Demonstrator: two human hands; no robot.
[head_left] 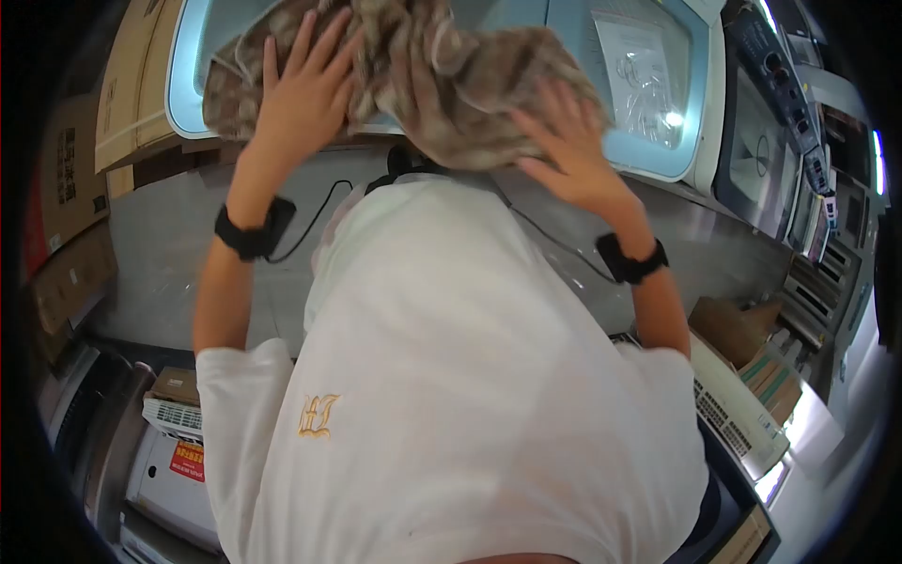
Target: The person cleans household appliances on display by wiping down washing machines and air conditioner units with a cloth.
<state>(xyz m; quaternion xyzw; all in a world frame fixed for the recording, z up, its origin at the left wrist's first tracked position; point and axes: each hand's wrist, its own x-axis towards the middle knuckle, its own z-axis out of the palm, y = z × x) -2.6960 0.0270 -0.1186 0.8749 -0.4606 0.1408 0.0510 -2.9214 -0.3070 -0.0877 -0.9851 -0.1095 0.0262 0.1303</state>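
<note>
A brown, patterned plush cloth point(442, 89) lies bunched and folded across the top of a light-blue-framed appliance point(642, 155) with glass panels, which looks like a chest freezer. My left hand point(310, 99) rests flat on the left part of the cloth, its fingers spread and pointing away from me. On the cloth's right end lies my right hand point(568, 150), fingers apart and slightly blurred. Neither hand is closed around the fabric. Through the right glass panel, a clear plastic packet with printed paper point(639, 80) shows.
Cardboard boxes point(141, 75) stand left of the appliance. To the right is another appliance with a dark glass front point(756, 141). Behind me are a white vented unit point(742, 404) and more boxed goods. Thin cables run from the black wrist bands point(254, 228).
</note>
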